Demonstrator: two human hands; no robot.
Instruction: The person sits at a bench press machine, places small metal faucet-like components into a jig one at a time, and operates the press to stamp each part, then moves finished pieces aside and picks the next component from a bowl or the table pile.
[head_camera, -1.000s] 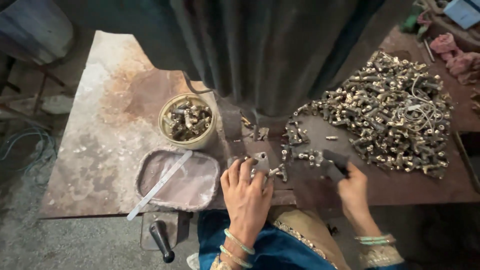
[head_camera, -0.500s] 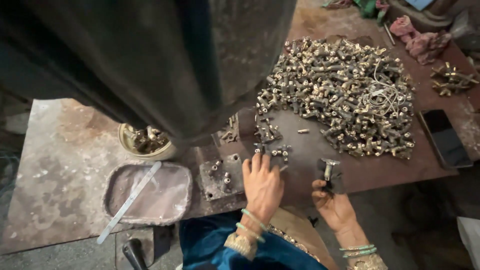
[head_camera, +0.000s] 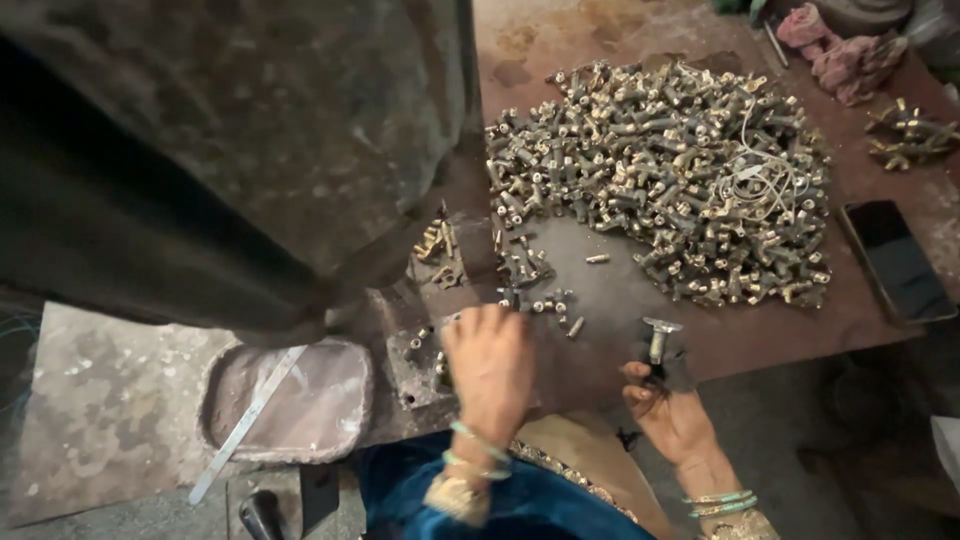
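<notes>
On the rusty brown metal tabletop (head_camera: 700, 340) in front of us, our left hand (head_camera: 490, 365) lies palm down with its fingers curled over a few small brass-coloured fittings (head_camera: 545, 303) at the near edge of the work area; we cannot tell whether it is pinching one of them. Our right hand (head_camera: 665, 405) is closed around the dark handle of a short metal tool with a flat T-shaped head (head_camera: 658, 338), held upright just off the tabletop's near edge. Beyond both hands spreads a large heap of brass-and-grey tee-shaped pipe fittings (head_camera: 680, 180), with a loop of pale wire lying on it. A dark flat phone (head_camera: 895, 260) rests to the right of the heap. To our left sits a shallow dull metal tray (head_camera: 330, 410) with a thin steel strip (head_camera: 245, 425) laid across it. A bulky dark machine body (head_camera: 220, 140) fills the upper left.
</notes>
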